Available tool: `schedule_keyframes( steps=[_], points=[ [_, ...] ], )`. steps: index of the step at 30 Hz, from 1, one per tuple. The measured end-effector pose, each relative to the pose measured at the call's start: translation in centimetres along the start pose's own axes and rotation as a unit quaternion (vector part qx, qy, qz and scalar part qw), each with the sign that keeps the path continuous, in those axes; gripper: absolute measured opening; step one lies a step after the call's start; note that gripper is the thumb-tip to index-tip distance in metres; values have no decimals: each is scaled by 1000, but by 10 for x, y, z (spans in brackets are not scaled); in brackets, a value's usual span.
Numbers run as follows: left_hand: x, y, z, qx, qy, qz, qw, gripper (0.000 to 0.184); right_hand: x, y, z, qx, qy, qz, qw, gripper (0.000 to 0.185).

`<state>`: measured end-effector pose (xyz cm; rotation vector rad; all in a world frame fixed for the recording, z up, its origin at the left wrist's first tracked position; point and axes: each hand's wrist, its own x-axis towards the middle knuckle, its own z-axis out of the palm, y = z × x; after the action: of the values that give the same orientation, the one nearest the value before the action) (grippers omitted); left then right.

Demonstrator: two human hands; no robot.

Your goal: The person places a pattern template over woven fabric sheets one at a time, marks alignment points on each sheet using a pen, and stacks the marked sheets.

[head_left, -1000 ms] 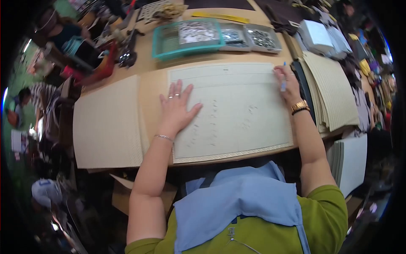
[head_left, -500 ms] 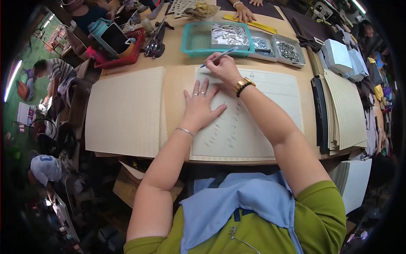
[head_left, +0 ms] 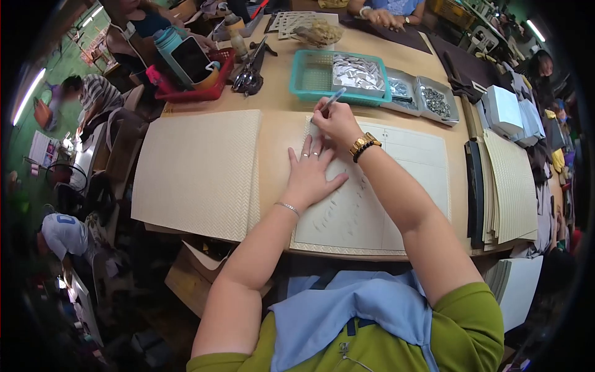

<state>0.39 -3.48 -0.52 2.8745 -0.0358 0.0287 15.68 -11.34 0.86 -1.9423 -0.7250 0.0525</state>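
Note:
My left hand (head_left: 312, 180) lies flat with spread fingers on a pale card template (head_left: 423, 162), which has ruled lines and handwriting on it. This card rests over a cream sheet with a woven texture, whose border shows around it. In my right hand (head_left: 341, 127) a pen (head_left: 336, 96) is gripped, its tip end down at the card's upper left, beyond my left fingertips. The tip itself is hidden by my fingers. To the left is a stack of cream woven-textured sheets (head_left: 195, 173).
Beyond my hands stands a teal basket (head_left: 310, 94) with metal pieces, beside trays of small hardware (head_left: 437, 102). A red basket (head_left: 204, 93) holds a bottle and phone. More textured sheets (head_left: 511, 186) lie on the right. Across the table are a co-worker's hands (head_left: 381, 18).
My view has shifted, so the table sits lower and further right. My right hand has tilted the pen and moved slightly closer to my left fingertips. The co-worker's hands opposite have drawn together.

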Motion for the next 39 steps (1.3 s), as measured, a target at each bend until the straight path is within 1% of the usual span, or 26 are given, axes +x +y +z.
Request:
schedule_keyframes(
  steps=[2, 5, 8, 9, 11, 12, 14, 15, 17, 20, 21, 22, 23, 24, 25, 28, 30, 32, 33, 38, 39],
  points=[
    [0, 1, -2, -3, -3, 2, 1000, 82, 1, 0, 3, 4, 25, -1, 1000, 20],
    [0, -1, 3, -2, 22, 4, 1000, 81, -2, 3, 0, -22, -13, 4, 1000, 19],
    [1, 0, 1, 5, 8, 4, 1000, 78, -8, 9, -7, 69, 47, 16, 996, 19],
    [1, 1, 0, 6, 6, 2, 1000, 77, -10, 23, -15, 156, 54, 18, 986, 18],
    [1, 2, -2, 5, 2, -2, 1000, 76, -30, 20, -51, 301, 71, 48, 950, 18],
    [3, 5, -6, 22, -14, -8, 1000, 75, -42, 25, -75, 308, 72, 61, 947, 18],
    [8, 13, -21, 55, -47, -17, 997, 73, -68, 51, -128, 260, 87, 70, 959, 17],
    [11, 19, -30, 85, -64, -28, 994, 73, -81, 68, -151, 256, 128, 68, 956, 15],
    [23, 38, -38, 137, -101, -33, 985, 73, -107, 97, -204, 196, 189, 84, 959, 16],
    [49, 81, -18, 117, -51, 52, 990, 75, -137, 121, -259, 123, 273, 119, 947, 15],
    [60, 101, -13, 99, -55, 92, 989, 77, -142, 125, -266, 110, 279, 116, 947, 15],
    [70, 122, -8, 83, -59, 127, 987, 78, -144, 145, -275, 76, 273, 131, 950, 18],
    [78, 142, -4, 68, -63, 158, 983, 79, -145, 143, -275, 77, 281, 141, 946, 19],
    [84, 162, -1, 63, -80, 173, 980, 82, -144, 151, -277, 37, 276, 142, 950, 18],
    [91, 181, 1, 61, -94, 184, 976, 85, -144, 156, -277, 37, 276, 136, 951, 19],
    [104, 216, 8, 90, -113, 187, 972, 94, -143, 171, -278, 24, 273, 125, 954, 21],
    [110, 229, 12, 126, -123, 176, 968, 99, -143, 175, -277, -3, 268, 117, 956, 22],
    [113, 237, 13, 164, -141, 165, 962, 104, -145, 157, -277, -44, 258, 111, 959, 23],
    [115, 238, 14, 169, -146, 164, 961, 104, -145, 147, -277, -66, 250, 120, 959, 23],
    [118, 244, 9, 186, -168, 158, 955, 103, -146, 141, -277, -73, 219, 121, 966, 21],
    [119, 246, 7, 186, -185, 153, 953, 103, -147, 141, -277, -79, 210, 122, 967, 21]
  ],
)
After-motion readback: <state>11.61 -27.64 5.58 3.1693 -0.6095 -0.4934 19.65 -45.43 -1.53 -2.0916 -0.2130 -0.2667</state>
